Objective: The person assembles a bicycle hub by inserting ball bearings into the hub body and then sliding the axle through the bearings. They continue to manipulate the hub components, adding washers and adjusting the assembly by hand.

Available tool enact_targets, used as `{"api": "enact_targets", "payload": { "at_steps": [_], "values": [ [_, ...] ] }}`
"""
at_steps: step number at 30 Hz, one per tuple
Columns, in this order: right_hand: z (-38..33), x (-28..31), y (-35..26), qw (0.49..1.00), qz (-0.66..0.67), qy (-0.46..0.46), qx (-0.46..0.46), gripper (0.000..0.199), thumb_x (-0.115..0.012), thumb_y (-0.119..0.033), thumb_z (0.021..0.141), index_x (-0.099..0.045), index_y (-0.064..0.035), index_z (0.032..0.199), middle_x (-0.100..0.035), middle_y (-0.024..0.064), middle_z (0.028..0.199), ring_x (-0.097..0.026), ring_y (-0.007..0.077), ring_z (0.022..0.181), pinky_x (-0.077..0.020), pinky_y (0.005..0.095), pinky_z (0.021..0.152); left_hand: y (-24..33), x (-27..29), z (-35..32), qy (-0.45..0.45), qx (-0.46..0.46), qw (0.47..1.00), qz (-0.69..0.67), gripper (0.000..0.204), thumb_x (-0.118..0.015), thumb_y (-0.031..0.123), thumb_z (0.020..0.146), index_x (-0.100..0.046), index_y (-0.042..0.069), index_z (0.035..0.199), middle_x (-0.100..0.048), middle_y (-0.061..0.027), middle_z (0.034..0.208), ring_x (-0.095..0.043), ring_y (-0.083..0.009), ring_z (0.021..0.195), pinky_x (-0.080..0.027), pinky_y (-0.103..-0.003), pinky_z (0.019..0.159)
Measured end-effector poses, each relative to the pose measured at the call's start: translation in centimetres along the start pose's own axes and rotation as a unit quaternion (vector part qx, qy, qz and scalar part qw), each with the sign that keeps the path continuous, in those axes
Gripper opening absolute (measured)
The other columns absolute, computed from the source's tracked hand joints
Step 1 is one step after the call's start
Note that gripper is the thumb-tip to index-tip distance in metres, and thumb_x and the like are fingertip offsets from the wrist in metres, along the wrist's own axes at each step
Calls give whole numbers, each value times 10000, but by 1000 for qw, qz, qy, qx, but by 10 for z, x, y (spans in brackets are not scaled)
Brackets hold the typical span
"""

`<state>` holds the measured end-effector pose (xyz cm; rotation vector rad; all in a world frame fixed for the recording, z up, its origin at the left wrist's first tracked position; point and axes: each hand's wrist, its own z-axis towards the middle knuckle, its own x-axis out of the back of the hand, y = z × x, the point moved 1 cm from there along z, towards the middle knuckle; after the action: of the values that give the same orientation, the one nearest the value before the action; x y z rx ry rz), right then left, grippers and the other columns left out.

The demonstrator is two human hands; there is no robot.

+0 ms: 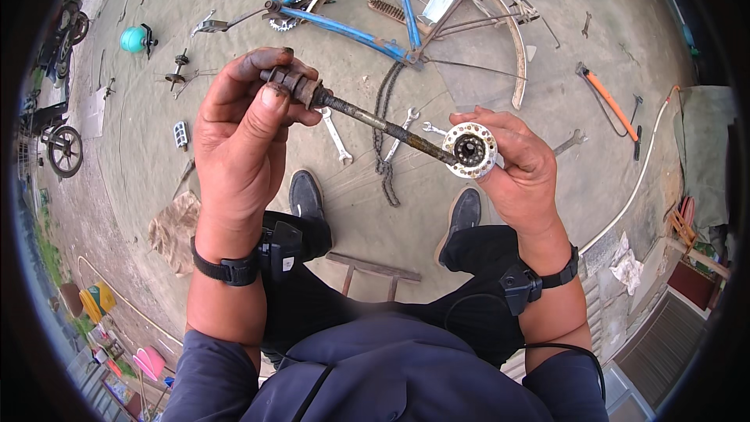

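My left hand (250,129) is closed round the nut end of a greasy threaded axle (363,116), thumb and fingertips pinching the dark nuts and cone. The axle slants down to the right, its bare tip at the rim of a wheel hub (471,150). My right hand (519,168) grips that hub, a pale round flange with a ring of small holes, its dark greasy bearing opening turned upward. Both hands are blackened with grease. Below them on the floor lie a spanner (336,137), another spanner (403,133) and a bicycle chain (383,121).
A blue bicycle frame (344,27) with a wheel rim (512,55) lies ahead. An orange-handled tool (612,101) is at right, a teal round object (133,39) at left. A pedal (181,134), an axle assembly (178,70) and a brown cloth (176,230) lie left. Motorbikes (64,148) stand farther left.
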<state>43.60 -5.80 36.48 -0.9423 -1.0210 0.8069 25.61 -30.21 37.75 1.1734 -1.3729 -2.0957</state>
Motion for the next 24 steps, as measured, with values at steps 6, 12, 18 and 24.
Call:
{"api": "enact_targets", "payload": {
  "at_steps": [6, 12, 18, 24],
  "values": [
    [1, 0, 0, 1000, -6, 0, 3, 358, -750, 50, 823, -726, -52, 1166, -750, 171, 1175, -687, 264, 1162, -416, 465, 1141, 1, -1, 1, -1, 1, 1000, 5, 345, -632, 79, 1022, -581, -49, 1338, -688, -211, 1197, -702, -251, 1042, -614, -329, 833],
    [1, 0, -1, 1000, -14, 1, 3, 364, -754, 54, 820, -722, -54, 1166, -752, 173, 1173, -688, 265, 1159, -418, 466, 1140, 2, -2, 1, 3, 3, 1000, 2, 342, -633, 76, 1022, -583, -49, 1337, -688, -210, 1195, -702, -249, 1044, -618, -329, 838],
    [1, -1, -3, 1000, -16, -1, -3, 368, -756, 54, 819, -719, -54, 1169, -750, 175, 1175, -690, 269, 1158, -417, 465, 1140, 1, 0, 1, 1, -2, 1000, 1, 339, -629, 72, 1023, -582, -51, 1336, -686, -202, 1197, -700, -250, 1059, -623, -335, 842],
    [0, -1, 1, 1000, -1, -2, 6, 370, -753, 59, 822, -719, -52, 1173, -745, 178, 1180, -691, 273, 1162, -415, 461, 1143, 2, -1, 2, -2, 1, 1000, 2, 338, -629, 71, 1023, -582, -51, 1335, -688, -194, 1191, -700, -254, 1068, -622, -337, 843]
  ]
}}
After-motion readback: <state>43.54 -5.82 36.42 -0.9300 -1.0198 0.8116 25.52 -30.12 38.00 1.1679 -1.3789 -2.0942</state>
